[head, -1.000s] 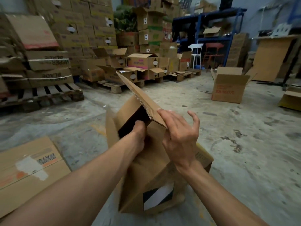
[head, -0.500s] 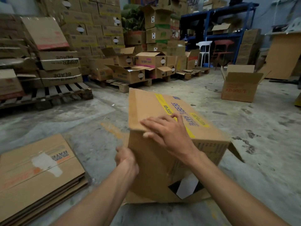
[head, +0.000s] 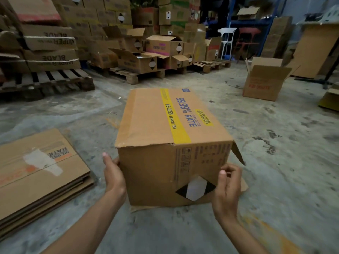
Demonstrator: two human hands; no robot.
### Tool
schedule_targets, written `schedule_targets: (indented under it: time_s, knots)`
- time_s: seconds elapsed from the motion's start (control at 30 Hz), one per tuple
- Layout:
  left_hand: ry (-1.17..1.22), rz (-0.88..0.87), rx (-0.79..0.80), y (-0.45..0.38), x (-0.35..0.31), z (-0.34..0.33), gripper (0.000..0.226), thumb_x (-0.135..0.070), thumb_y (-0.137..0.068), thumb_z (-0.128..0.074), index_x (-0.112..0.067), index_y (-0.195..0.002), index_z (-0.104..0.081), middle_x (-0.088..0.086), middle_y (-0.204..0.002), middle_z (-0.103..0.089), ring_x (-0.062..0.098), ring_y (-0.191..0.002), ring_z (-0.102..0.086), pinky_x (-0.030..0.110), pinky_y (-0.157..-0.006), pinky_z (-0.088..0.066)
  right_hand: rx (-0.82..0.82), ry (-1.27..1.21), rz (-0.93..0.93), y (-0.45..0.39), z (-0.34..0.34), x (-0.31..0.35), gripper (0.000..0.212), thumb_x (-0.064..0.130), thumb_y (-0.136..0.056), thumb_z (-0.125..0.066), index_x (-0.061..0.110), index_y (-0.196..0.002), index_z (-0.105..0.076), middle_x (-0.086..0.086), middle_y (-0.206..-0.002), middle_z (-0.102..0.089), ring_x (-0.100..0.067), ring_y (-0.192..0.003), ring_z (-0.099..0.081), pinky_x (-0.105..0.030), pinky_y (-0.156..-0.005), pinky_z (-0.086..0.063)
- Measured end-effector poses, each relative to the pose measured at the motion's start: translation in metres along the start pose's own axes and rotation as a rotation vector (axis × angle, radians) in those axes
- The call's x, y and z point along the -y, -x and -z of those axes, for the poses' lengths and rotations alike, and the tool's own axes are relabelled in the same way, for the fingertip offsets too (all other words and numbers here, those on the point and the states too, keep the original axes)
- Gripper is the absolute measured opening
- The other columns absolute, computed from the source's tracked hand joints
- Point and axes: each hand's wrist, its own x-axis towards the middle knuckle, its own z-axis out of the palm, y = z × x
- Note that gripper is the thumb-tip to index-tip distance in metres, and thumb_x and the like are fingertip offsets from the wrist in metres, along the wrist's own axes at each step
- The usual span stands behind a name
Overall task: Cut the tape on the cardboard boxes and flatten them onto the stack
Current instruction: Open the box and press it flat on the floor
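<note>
A brown cardboard box (head: 165,125) with a yellow stripe and blue "99.99% RATE" print stands on the concrete floor in front of me. Brown tape (head: 129,114) runs along its top left edge. Loose flaps stick out at its right and bottom. My left hand (head: 113,175) rests flat against the box's left side with the thumb up. My right hand (head: 227,187) sits at the box's near right corner with its fingers curled; whether it grips the edge is hidden. A stack of flattened boxes (head: 42,182) lies on the floor to the left.
An open box (head: 264,83) stands on the floor at the right. Wooden pallets (head: 47,79) loaded with cartons line the back left and middle (head: 139,74). A white chair (head: 227,39) and blue shelving stand behind. Bare concrete (head: 275,162) surrounds the box.
The box has been turned from an open, tilted state to lying closed side up on the floor. My right hand came down from its top to its right corner.
</note>
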Motion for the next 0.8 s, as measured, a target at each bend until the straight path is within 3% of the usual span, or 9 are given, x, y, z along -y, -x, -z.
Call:
schedule_targets:
  time_s: [0.07,0.13,0.23,0.3,0.37,0.47,0.6,0.7,0.8]
  knots:
    - [0.018,-0.077,0.096,0.011,-0.012,-0.003,0.080,-0.070,-0.094,-0.014,-0.014,-0.118,-0.066,0.006,-0.109,-0.069,0.016,-0.094,-0.062,0.032,-0.076,-0.046,-0.038,-0.015,-0.304,-0.002,0.005,-0.023,0.014,0.032,-0.100,-0.036,0.026,-0.098,-0.048,-0.005,-0.102,-0.050,-0.028,-0.098,-0.051,-0.044,-0.081,-0.045]
    - [0.008,-0.139,0.192,0.017,-0.025,-0.004,0.079,-0.074,-0.088,-0.020,-0.019,-0.121,-0.066,0.002,-0.107,-0.071,0.015,-0.096,-0.065,0.033,-0.074,-0.048,0.042,-0.121,-0.582,-0.023,0.005,-0.035,0.022,0.031,-0.104,-0.035,0.027,-0.101,-0.057,-0.004,-0.108,-0.058,-0.027,-0.105,-0.055,-0.038,-0.080,-0.045]
    - [-0.063,-0.231,0.303,0.020,-0.048,-0.005,0.080,-0.085,-0.077,-0.030,-0.028,-0.120,-0.067,-0.004,-0.112,-0.073,0.011,-0.102,-0.067,0.037,-0.081,-0.049,0.196,-0.406,-0.832,-0.067,0.000,-0.033,0.039,0.032,-0.104,-0.034,0.019,-0.094,-0.070,-0.003,-0.095,-0.070,-0.020,-0.090,-0.065,-0.036,-0.073,-0.050]
    - [-0.095,-0.270,0.323,0.018,-0.060,-0.009,0.072,-0.080,-0.080,-0.038,-0.027,-0.118,-0.067,-0.006,-0.110,-0.074,0.006,-0.098,-0.069,0.032,-0.079,-0.048,0.288,-0.469,-0.841,-0.094,-0.004,-0.027,0.053,0.027,-0.105,-0.033,0.019,-0.068,-0.071,-0.001,-0.069,-0.070,-0.017,-0.065,-0.068,-0.033,-0.060,-0.054]
    - [-0.170,-0.264,0.309,0.015,-0.067,-0.013,0.049,-0.057,-0.092,-0.048,-0.019,-0.116,-0.069,0.000,-0.107,-0.074,0.012,-0.092,-0.070,0.028,-0.073,-0.048,0.370,-0.433,-0.809,-0.110,-0.009,-0.023,0.069,0.022,-0.105,-0.032,0.021,-0.043,-0.063,0.002,-0.048,-0.060,-0.012,-0.044,-0.059,-0.022,-0.044,-0.048]
    - [-0.116,-0.119,0.302,0.009,-0.065,-0.013,0.025,-0.033,-0.097,-0.052,-0.017,-0.106,-0.069,0.011,-0.105,-0.072,0.024,-0.086,-0.068,0.034,-0.071,-0.049,0.431,-0.337,-0.870,-0.119,-0.018,-0.022,0.063,0.020,-0.105,-0.032,0.016,-0.043,-0.044,0.004,-0.035,-0.045,-0.009,-0.028,-0.045,-0.013,-0.034,-0.037]
    - [-0.013,-0.031,0.293,0.005,-0.065,-0.005,0.022,-0.026,-0.096,-0.053,-0.015,-0.109,-0.066,0.006,-0.089,-0.075,0.022,-0.079,-0.067,0.034,-0.072,-0.050,0.371,-0.343,-1.025,-0.115,-0.025,-0.028,0.061,0.012,-0.105,-0.032,0.018,-0.044,-0.035,-0.002,-0.044,-0.035,-0.013,-0.036,-0.036,-0.013,-0.034,-0.031]
    - [0.016,-0.011,0.296,0.005,-0.067,-0.005,0.017,-0.024,-0.096,-0.053,-0.015,-0.101,-0.066,0.002,-0.076,-0.075,0.017,-0.067,-0.069,0.032,-0.069,-0.051,0.260,-0.265,-0.964,-0.110,-0.024,-0.029,0.039,0.012,-0.106,-0.026,0.018,-0.070,-0.040,-0.003,-0.072,-0.043,-0.014,-0.061,-0.041,-0.024,-0.055,-0.038]
    - [0.022,-0.037,0.291,0.007,-0.067,-0.007,0.015,-0.022,-0.096,-0.054,-0.015,-0.101,-0.066,0.003,-0.082,-0.075,0.015,-0.067,-0.069,0.029,-0.064,-0.054,0.054,-0.279,-0.812,-0.107,-0.014,-0.037,0.036,0.015,-0.103,-0.032,0.020,-0.071,-0.048,0.000,-0.071,-0.050,-0.012,-0.060,-0.048,-0.032,-0.060,-0.038]
